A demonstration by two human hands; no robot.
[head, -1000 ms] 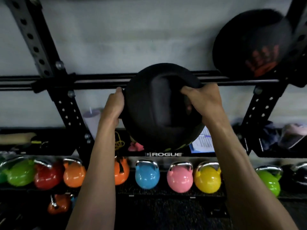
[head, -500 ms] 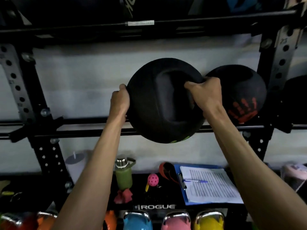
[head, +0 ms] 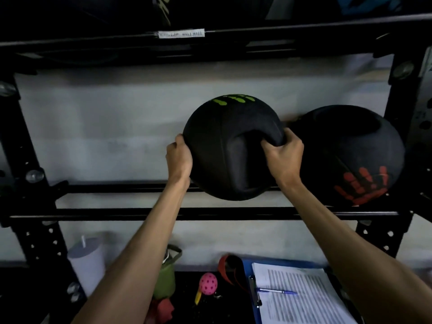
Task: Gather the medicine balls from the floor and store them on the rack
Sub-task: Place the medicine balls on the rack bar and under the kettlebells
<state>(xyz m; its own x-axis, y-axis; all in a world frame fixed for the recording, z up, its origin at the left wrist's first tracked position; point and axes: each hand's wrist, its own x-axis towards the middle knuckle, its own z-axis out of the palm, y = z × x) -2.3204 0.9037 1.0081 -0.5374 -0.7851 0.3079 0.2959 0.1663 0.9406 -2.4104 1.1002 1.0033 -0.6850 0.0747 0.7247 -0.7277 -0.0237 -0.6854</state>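
Medicine ball (head: 231, 148), black with a green handprint on its upper face, held at the middle tier of the rack (head: 117, 213). Its underside overlaps the rear rail and sits just above the front rail; whether its weight is already on the rails cannot be told.

Grip: the right hand (head: 282, 155) is clamped on the ball, with its fingers curled into a recessed handle on the near face. The left hand (head: 178, 157) clasps the ball's left flank, thumb on the front, the remaining fingers hidden behind the curve.

Change: a second ago the ball hung below this tier, in front of the rails. It has since been lifted over the front rail and turned, so the green print, formerly at the bottom, now faces up. This is judged to be the final seating of this ball, with only lowering and release remaining.

Neighbour: a second ball (head: 350, 155), black with a red handprint, rests on the same rails just to the right. The right hand lies between the two balls, and contact between them cannot be confirmed.

Writing: a white label (head: 181, 33) on the upper rail is blurred and appears to end in "WALL BALL". A clipboard (head: 299, 298) on the shelf below carries printed lines too small to read, with a blue pen (head: 278, 291) across it. The "ROGUE" plate seen earlier is now out of view.
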